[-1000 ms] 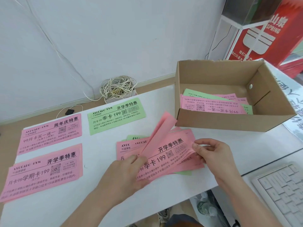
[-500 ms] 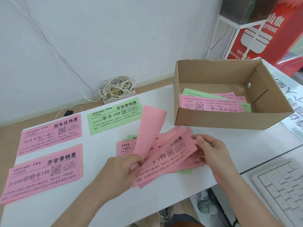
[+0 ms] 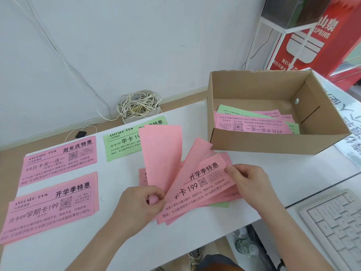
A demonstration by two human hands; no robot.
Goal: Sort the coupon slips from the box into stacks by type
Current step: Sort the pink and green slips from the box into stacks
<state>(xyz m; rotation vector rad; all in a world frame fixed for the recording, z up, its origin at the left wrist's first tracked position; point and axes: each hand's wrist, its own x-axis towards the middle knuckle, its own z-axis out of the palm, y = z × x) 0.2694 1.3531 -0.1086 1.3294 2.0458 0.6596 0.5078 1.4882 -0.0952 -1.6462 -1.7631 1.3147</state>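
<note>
My left hand [image 3: 136, 208] pinches the lower end of a pink slip [image 3: 162, 155] that stands up with its blank back facing me. My right hand [image 3: 248, 182] grips the right end of a fanned bundle of pink slips [image 3: 199, 190], with a green slip under it. On the white table [image 3: 254, 173] lie three sorted stacks: a pink stack [image 3: 60, 159] at the far left, a second pink stack [image 3: 50, 206] in front of it, and a green stack [image 3: 123, 143] partly hidden by the raised slip. The cardboard box [image 3: 273, 141] at the right holds more pink and green slips [image 3: 254, 122].
A coil of white cable [image 3: 138, 104] lies against the wall behind the table. A white keyboard [image 3: 338, 223] sits at the lower right on a second surface. A red dispenser [image 3: 320, 36] stands behind the box.
My left hand has lifted one pink slip out of the bundle and swung it upright, blank side toward me. The bundle has fanned wider. My right hand stays on the bundle's right end.
</note>
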